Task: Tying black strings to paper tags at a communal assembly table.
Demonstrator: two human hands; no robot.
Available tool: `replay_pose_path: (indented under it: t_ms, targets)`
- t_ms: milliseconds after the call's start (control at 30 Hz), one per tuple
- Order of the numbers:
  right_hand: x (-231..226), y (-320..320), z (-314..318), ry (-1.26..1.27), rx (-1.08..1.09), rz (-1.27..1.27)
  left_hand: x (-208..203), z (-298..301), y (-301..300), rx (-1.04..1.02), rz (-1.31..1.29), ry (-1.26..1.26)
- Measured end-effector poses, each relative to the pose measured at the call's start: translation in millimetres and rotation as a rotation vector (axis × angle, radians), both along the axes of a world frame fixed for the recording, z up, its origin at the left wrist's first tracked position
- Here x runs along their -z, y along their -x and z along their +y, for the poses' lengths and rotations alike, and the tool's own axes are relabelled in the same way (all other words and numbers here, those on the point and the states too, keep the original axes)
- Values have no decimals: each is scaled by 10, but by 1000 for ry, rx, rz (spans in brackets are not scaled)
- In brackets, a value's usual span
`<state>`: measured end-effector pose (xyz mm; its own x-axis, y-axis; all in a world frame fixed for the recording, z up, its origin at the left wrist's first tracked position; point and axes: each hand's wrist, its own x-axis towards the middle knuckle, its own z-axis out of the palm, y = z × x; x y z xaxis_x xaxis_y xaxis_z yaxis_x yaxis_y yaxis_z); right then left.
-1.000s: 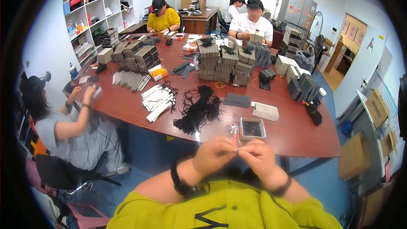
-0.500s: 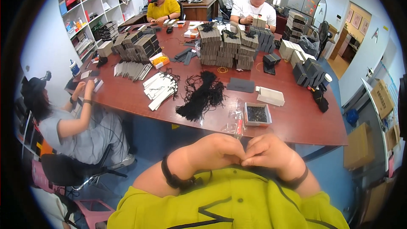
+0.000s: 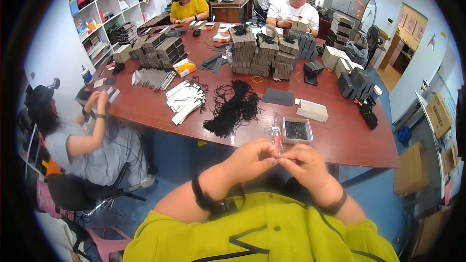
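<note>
My left hand (image 3: 253,161) and my right hand (image 3: 306,164) meet at the table's near edge, thumbs and fingertips pinched together. Whatever lies between the fingertips is too small to make out. Just beyond them is a clear plastic bag (image 3: 275,131) with a red strip, partly hidden by my fingers. An open white box (image 3: 297,141) of small dark pieces stands beyond my right hand. To the left lies a heap of black cords (image 3: 234,109), and further left are white strips (image 3: 183,103) with black cords. A dark grey card (image 3: 277,97) and a pale card piece (image 3: 311,110) lie behind the box.
Banded stacks of grey cards (image 3: 242,53) stand across the red-brown table (image 3: 340,138). More stacks (image 3: 160,51) stand at the far left, dark ones (image 3: 355,82) at the right. A co-worker (image 3: 73,136) sits at the left; others work at the far side.
Both hands have moved up and away from my body toward the table edge, their fingertips still together. The view has shifted slightly; the things on the table look unmoved.
</note>
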<state>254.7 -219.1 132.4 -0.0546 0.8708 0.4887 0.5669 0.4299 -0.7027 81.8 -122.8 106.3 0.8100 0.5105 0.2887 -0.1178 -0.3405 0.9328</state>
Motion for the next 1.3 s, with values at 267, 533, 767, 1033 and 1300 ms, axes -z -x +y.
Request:
replay_pose_path:
  t_ms: [267, 533, 767, 1033, 1300]
  targets:
    - [179, 43, 59, 469, -68, 683, 125, -57, -143, 163, -234, 1027]
    - [330, -26, 96, 486, -137, 828, -136, -93, -8, -277, -116, -329]
    - [290, 39, 63, 405, -145, 731, -54, -93, -35, -273, -75, -296]
    - [360, 0, 68, 377, -134, 629, -49, -79, -37, -242, -53, -218]
    - [414, -11, 72, 446, -119, 533, 58, -24, -55, -226, 52, 7]
